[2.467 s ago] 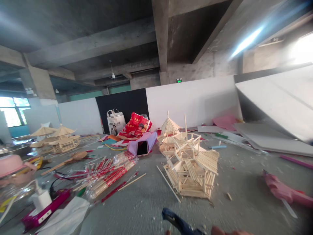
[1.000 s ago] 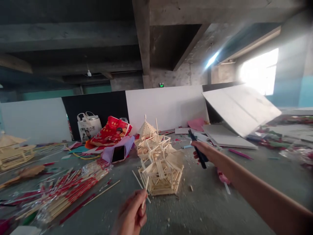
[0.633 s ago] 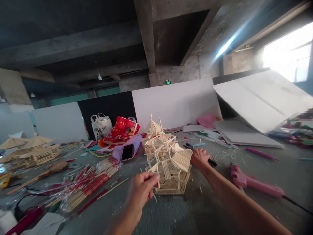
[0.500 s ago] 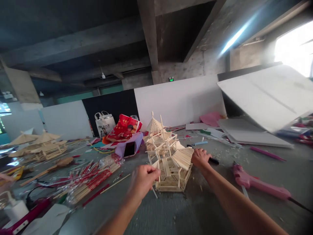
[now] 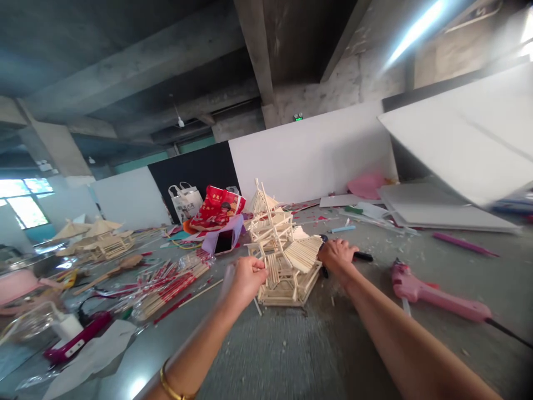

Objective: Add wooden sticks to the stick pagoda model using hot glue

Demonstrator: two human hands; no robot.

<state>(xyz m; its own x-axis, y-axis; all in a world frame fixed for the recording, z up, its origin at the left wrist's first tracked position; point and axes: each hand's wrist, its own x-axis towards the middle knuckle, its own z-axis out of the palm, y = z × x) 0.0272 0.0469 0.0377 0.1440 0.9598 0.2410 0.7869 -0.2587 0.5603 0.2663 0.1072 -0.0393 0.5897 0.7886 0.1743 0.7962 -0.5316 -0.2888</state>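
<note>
A tiered pavilion model (image 5: 287,278) built of thin pale wooden sticks stands on the grey table in front of me. At its left side my left hand (image 5: 245,280) is closed in a pinch, the fingertips against the lower tier; what lies between them is too small to make out. My right hand (image 5: 338,256) is curled at the right edge of the slatted roof panel (image 5: 303,253) and grips the model there, its fingertips partly hidden. A black-handled tool (image 5: 363,256) lies beside and partly behind that hand. One long stick leans up against the upper tiers.
On the right lie a pink glue gun (image 5: 441,300) and a purple pen (image 5: 464,244). Red-wrapped stick bundles (image 5: 170,291), a phone (image 5: 224,242) and a magenta power strip (image 5: 79,339) are leftward. White boards (image 5: 445,208) and another stick model (image 5: 108,244) stand farther back.
The view has swung slightly left and down, so the table things sit higher in it. The model appears turned slightly. Both hands remain at its sides in similar grips.
</note>
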